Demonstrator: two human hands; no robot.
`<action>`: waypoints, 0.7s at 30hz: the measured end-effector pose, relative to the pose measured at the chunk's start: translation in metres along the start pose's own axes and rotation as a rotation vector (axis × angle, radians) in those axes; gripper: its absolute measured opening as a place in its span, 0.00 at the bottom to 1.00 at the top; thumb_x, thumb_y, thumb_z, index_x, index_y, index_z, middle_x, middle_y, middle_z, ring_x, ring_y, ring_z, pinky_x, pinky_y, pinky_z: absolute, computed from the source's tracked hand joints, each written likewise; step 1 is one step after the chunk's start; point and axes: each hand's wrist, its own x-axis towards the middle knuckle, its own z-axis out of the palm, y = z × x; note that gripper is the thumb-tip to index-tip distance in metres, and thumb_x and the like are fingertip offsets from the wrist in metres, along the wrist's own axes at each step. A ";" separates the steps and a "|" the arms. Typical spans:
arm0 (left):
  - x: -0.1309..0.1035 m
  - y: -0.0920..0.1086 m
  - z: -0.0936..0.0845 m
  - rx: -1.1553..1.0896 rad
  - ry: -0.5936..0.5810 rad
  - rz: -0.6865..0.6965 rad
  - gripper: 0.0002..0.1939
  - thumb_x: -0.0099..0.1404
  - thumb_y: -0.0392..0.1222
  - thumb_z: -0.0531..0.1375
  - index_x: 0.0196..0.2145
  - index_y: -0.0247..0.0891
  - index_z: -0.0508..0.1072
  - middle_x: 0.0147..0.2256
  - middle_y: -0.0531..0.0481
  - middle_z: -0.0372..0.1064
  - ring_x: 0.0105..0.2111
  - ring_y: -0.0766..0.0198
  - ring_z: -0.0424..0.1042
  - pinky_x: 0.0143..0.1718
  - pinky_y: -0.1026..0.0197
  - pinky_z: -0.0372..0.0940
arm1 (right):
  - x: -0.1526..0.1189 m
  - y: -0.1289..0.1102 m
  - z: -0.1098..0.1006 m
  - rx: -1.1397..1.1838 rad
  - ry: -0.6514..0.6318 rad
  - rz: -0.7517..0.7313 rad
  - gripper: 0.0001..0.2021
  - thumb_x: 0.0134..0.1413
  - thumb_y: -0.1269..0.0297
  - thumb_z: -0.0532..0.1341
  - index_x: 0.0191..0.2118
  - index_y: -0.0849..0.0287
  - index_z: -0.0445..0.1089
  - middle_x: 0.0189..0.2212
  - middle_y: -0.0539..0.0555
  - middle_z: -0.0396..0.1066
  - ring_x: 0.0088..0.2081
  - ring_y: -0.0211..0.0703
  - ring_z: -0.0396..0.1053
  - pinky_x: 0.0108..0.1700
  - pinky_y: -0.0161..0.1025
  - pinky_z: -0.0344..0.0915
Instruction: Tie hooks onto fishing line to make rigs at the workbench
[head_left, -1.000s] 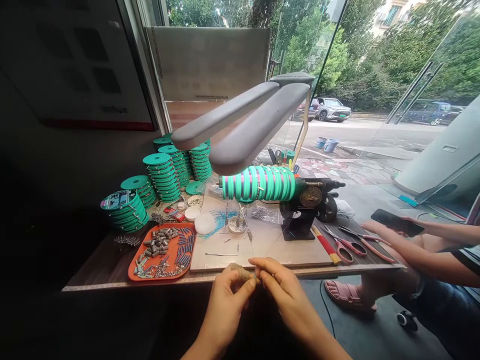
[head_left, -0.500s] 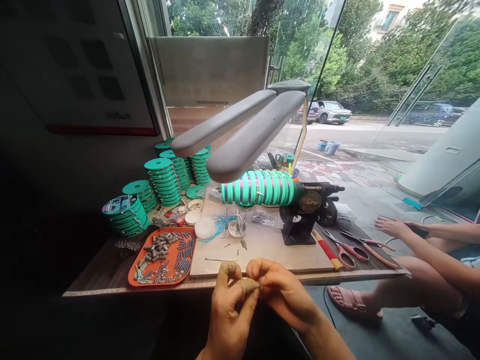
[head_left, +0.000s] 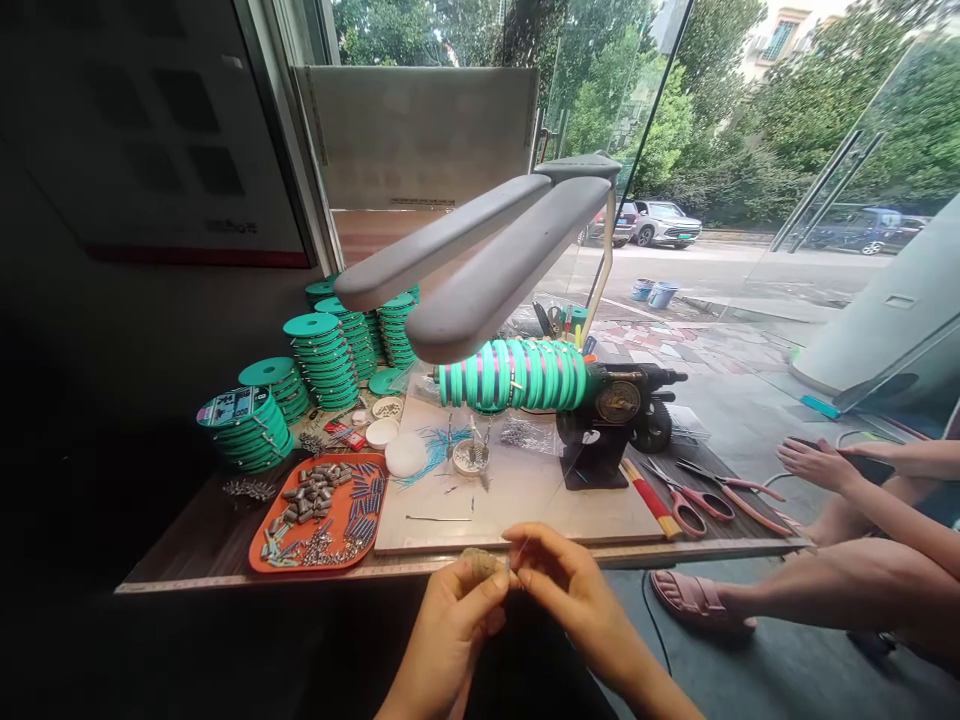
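Observation:
My left hand (head_left: 461,605) is closed in a pinch in front of the table edge, thumb pressed against a forefinger with a tan wrap (head_left: 478,562). Between those fingertips is something small and pale, too tiny to name. Close beside it, my right hand (head_left: 574,595) has its thumb and fingers bent toward the same spot. A fine, thread-like strand seems to run by its fingertips; what it grips is unclear. Just beyond both hands, a thin metal needle-like tool (head_left: 439,518) lies on the pale board (head_left: 540,510).
An orange tray (head_left: 259,545) holds metal weights and small parts. Green spools (head_left: 322,365) stand stacked behind it. A black winding machine (head_left: 600,445) carries a row of green rings (head_left: 517,375) under a lamp (head_left: 495,270). Scissors (head_left: 686,505) and pliers (head_left: 739,495) lie right. Another person's hand (head_left: 817,465) is beyond.
My left hand has turned, its thumb now lying over the forefinger. My right hand's fingers have opened apart somewhat. The other person's hand and legs have shifted.

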 end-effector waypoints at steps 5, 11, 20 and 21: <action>-0.001 0.006 0.000 0.501 0.067 0.239 0.14 0.56 0.48 0.58 0.23 0.33 0.68 0.28 0.50 0.57 0.29 0.65 0.57 0.32 0.64 0.55 | -0.022 0.005 -0.001 -0.754 0.338 -0.708 0.10 0.58 0.74 0.48 0.34 0.67 0.66 0.24 0.51 0.59 0.30 0.22 0.52 0.35 0.23 0.46; -0.003 0.016 0.004 0.670 0.061 0.327 0.14 0.58 0.46 0.54 0.23 0.33 0.67 0.30 0.47 0.58 0.32 0.61 0.59 0.34 0.61 0.56 | 0.005 -0.046 -0.011 -0.991 0.015 -0.940 0.20 0.63 0.69 0.42 0.27 0.66 0.65 0.25 0.53 0.59 0.29 0.27 0.45 0.34 0.27 0.36; 0.006 0.022 -0.006 0.558 0.059 0.255 0.14 0.57 0.48 0.56 0.24 0.32 0.68 0.27 0.49 0.57 0.30 0.64 0.59 0.31 0.63 0.55 | 0.047 -0.051 -0.023 -0.999 -0.294 -0.767 0.15 0.60 0.69 0.46 0.27 0.70 0.62 0.20 0.50 0.55 0.24 0.24 0.36 0.29 0.25 0.32; 0.006 0.021 -0.004 0.591 0.075 0.286 0.14 0.58 0.47 0.55 0.24 0.33 0.68 0.28 0.49 0.57 0.30 0.63 0.59 0.31 0.63 0.56 | 0.047 -0.049 -0.023 -0.996 -0.264 -0.757 0.16 0.61 0.68 0.44 0.26 0.70 0.62 0.19 0.50 0.54 0.24 0.24 0.35 0.29 0.25 0.32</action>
